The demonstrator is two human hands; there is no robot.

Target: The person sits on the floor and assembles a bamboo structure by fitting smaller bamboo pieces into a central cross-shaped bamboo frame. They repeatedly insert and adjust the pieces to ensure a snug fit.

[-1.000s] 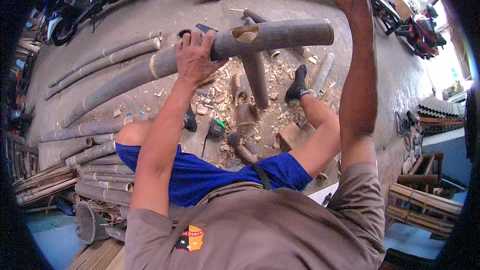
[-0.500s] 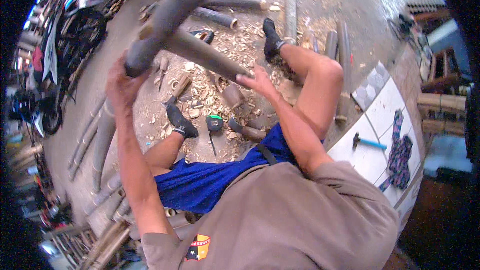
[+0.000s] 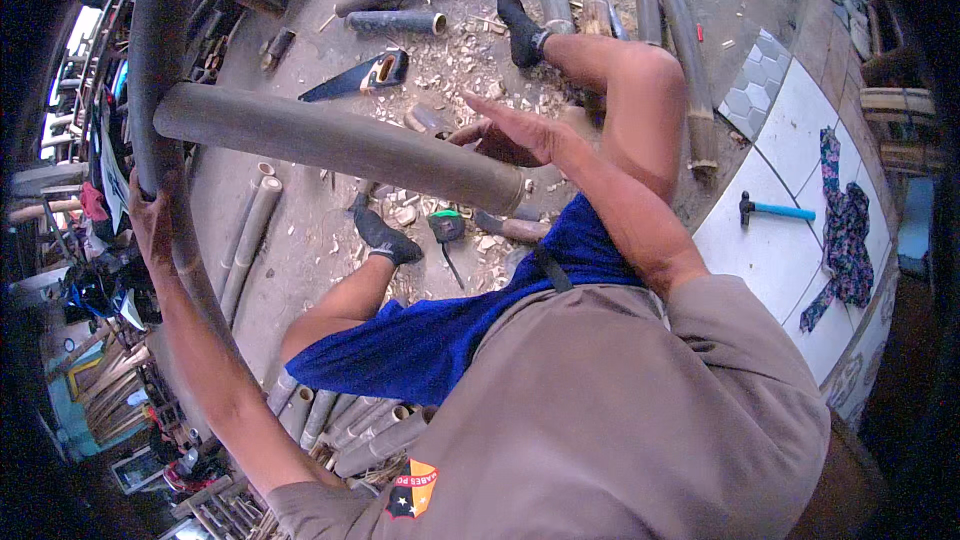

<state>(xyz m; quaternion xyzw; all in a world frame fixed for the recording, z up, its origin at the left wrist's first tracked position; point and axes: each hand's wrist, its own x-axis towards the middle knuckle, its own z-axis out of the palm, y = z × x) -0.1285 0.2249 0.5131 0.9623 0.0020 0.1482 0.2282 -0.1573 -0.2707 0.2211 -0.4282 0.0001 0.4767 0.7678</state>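
At the left, my left hand [image 3: 150, 225] is closed round a thick grey-brown bamboo pole [image 3: 165, 30] that stands up past the top of the picture. A second bamboo tube [image 3: 340, 140] juts from the pole's side and slopes gently down to the right, its free end above my lap. Beside that free end is my right hand [image 3: 525, 135], fingers stretched out and not wrapped round anything. Whether its palm brushes the tube cannot be told. Below the tube, a black and green tape measure [image 3: 447, 227] lies on the floor between my feet.
A handsaw [image 3: 355, 77] lies among wood chips beyond the tube. Loose bamboo lengths [image 3: 398, 22] surround my legs, with several more [image 3: 385, 440] by my left hip. On white tiles at the right are a blue-handled hammer [image 3: 780, 210] and a patterned cloth [image 3: 848, 240].
My left hand has carried the joined bamboo to the left, and the pole now stands more upright. My right hand has come off the side tube's end, its fingers now stretched out.
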